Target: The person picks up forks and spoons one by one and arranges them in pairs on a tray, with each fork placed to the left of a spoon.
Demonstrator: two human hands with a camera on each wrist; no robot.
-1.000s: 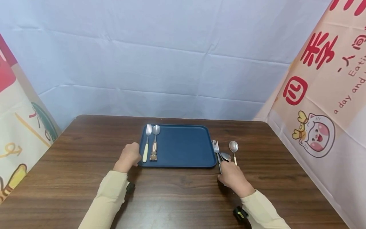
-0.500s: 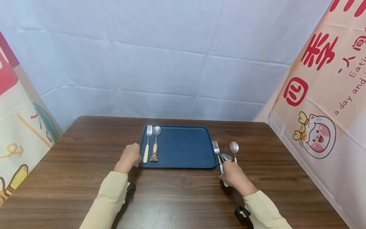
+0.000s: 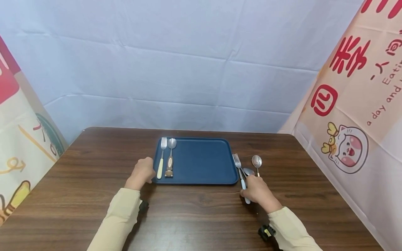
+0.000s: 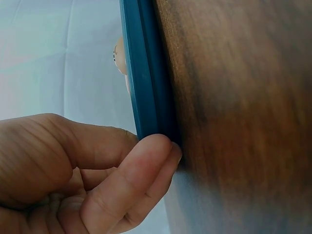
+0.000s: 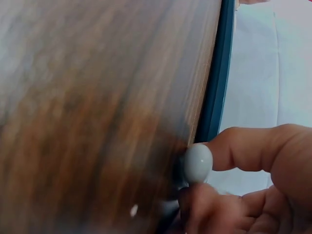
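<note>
My left hand point(image 3: 142, 170) is at the near left corner of a blue tray point(image 3: 201, 164); in the left wrist view its thumb and fingers pinch the tray's edge point(image 4: 146, 73). On the tray's left side lie a fork point(image 3: 160, 167) with a cream handle and a spoon point(image 3: 170, 162) with a brown bear handle. Just off the right edge, my right hand point(image 3: 259, 191) holds a fork point(image 3: 243, 184) by its pale blue handle. In the right wrist view, the rounded handle end point(image 5: 198, 163) shows between thumb and finger.
A spoon point(image 3: 248, 171) lies partly hidden beyond my right hand. Another spoon point(image 3: 257, 161) with a light handle is just right of it. Brown wooden table point(image 3: 194, 216) surrounds the tray, with a pale cloth point(image 3: 188, 69) hanging behind.
My right hand has shifted slightly right, and more of the fork's pale blue handle shows under it. The left hand and the tray stay in place.
</note>
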